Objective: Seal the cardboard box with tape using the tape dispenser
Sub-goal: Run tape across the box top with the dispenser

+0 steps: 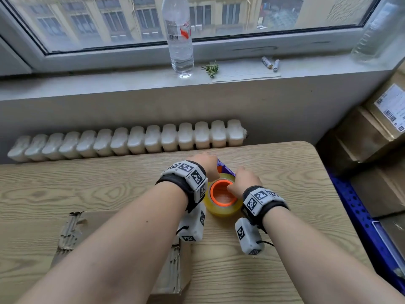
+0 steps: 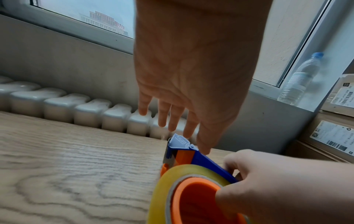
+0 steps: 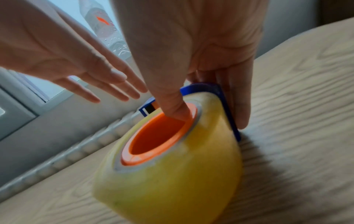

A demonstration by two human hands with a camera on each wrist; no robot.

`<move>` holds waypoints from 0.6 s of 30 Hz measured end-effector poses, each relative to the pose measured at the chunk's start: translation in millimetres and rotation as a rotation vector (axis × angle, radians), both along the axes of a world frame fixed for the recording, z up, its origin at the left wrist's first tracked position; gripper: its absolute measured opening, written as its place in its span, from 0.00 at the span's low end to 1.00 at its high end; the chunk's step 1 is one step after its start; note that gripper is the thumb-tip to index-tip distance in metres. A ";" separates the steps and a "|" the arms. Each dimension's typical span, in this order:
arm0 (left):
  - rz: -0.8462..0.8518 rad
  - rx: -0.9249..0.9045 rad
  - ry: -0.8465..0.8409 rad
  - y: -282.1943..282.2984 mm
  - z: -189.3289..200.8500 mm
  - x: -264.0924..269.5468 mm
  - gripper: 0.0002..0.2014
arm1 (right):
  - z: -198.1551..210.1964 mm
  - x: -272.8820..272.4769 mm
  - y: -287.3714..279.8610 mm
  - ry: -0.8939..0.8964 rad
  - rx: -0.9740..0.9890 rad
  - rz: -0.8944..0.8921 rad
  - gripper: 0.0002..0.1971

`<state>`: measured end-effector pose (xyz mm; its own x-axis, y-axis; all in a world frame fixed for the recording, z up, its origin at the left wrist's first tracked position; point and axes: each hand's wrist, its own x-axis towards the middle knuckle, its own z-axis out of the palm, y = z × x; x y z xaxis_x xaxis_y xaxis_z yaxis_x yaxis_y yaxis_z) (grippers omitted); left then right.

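A tape dispenser point(image 1: 221, 206) with a blue frame point(image 2: 203, 160), a yellowish tape roll point(image 3: 172, 174) and an orange core stands on the wooden table point(image 1: 65, 183). My right hand point(image 1: 243, 178) grips it: the thumb point(image 3: 176, 109) is hooked into the orange core and the fingers point(image 3: 241, 106) lie along the outside of the blue frame. My left hand point(image 1: 208, 163) hovers flat over the dispenser's front end, fingers point(image 2: 172, 121) straight; its thumb tip is by the blue frame, and I cannot tell whether it touches. The cardboard box point(image 1: 87, 227) lies at the near left, partly under my left forearm.
A radiator point(image 1: 131, 141) runs behind the table's far edge. On the windowsill stand a water bottle point(image 1: 180, 40) and two batteries point(image 1: 270, 63). Stacked cardboard boxes point(image 1: 372, 139) and a blue crate point(image 1: 355, 207) crowd the right side.
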<state>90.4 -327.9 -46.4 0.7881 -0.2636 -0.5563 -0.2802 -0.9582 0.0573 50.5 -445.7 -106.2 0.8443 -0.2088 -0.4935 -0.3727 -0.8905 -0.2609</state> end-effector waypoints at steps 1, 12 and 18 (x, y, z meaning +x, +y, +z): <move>0.008 -0.005 0.001 1.0 1.4 -0.7 0.24 | 1.2 -1.1 -0.4 -0.007 -0.002 0.001 0.23; 0.072 -0.229 -0.143 16.7 57.8 -23.9 0.21 | 70.2 -24.5 -11.2 -0.066 0.058 -0.088 0.21; 0.195 -0.448 -0.317 50.8 101.0 -56.4 0.25 | 131.1 -59.9 -3.1 -0.234 -0.035 -0.016 0.17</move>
